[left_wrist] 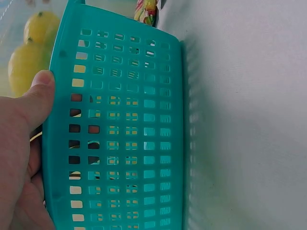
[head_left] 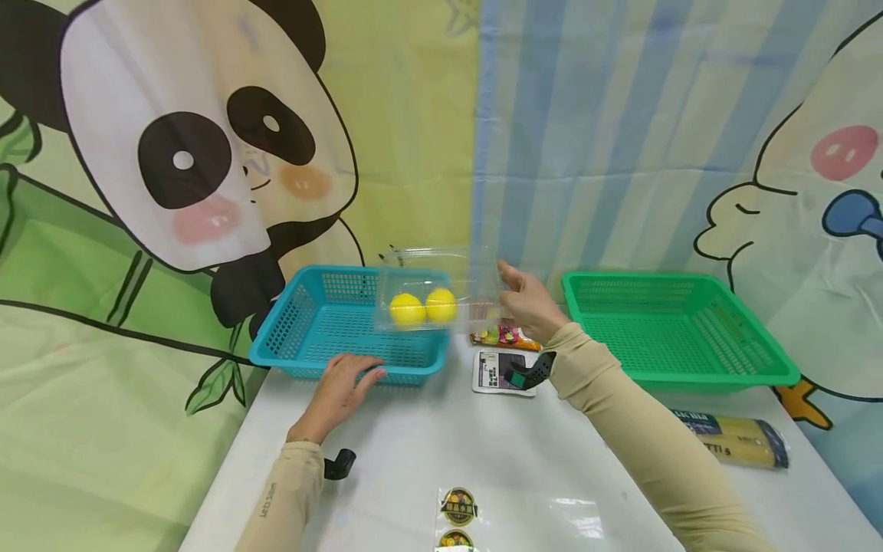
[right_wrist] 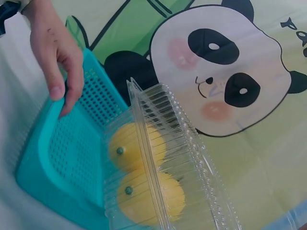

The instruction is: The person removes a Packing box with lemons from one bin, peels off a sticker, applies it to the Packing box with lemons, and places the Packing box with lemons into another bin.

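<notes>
My right hand (head_left: pixel 533 303) grips the right end of a clear plastic clamshell box (head_left: pixel 441 264). Side by side in the box lie two round yellow fruits that look like lemons (head_left: pixel 407 309), each with a small green stem spot in the right wrist view. The box is raised over the right part of a blue perforated basket (head_left: pixel 412 374). At that basket's near side is my left hand (head_left: pixel 339 391). In the left wrist view its thumb (left_wrist: pixel 44 79) lies on the rim, with the fingers curled over to the inner side.
A green basket (head_left: pixel 697 380) stands on the right. Between the baskets lie a colourful snack packet (head_left: pixel 507 337) and a black-and-white packet (head_left: pixel 491 374). A long yellow pack (head_left: pixel 745 441) rests at the right, a clear sheet with round stickers (head_left: pixel 458 506) in front. Printed curtains (head_left: pixel 414 153) hang behind.
</notes>
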The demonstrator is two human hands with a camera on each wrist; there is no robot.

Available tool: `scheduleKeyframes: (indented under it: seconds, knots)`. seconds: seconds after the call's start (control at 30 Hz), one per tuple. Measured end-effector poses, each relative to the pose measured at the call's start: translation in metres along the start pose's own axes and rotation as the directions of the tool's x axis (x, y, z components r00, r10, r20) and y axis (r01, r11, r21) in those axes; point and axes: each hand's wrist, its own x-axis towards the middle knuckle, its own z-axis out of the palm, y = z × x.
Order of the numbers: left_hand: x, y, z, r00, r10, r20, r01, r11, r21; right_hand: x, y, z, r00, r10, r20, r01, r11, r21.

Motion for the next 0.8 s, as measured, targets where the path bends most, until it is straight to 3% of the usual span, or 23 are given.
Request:
scheduleKeyframes:
  seconds: [0.37,0.8]
  knots:
    - [0.000,0.000,0.002,1.000,0.014,-0.013,-0.014,1.000,0.008,-0.046,0.026,-0.050,0.997,0.007,-0.070,-0.008,1.000,-0.019]
    - [-0.001,-0.002,0.002,1.000,0.015,-0.009,-0.015,1.000,0.010,-0.104,0.064,-0.072,0.991,-0.011,-0.133,-0.006,0.992,-0.125]
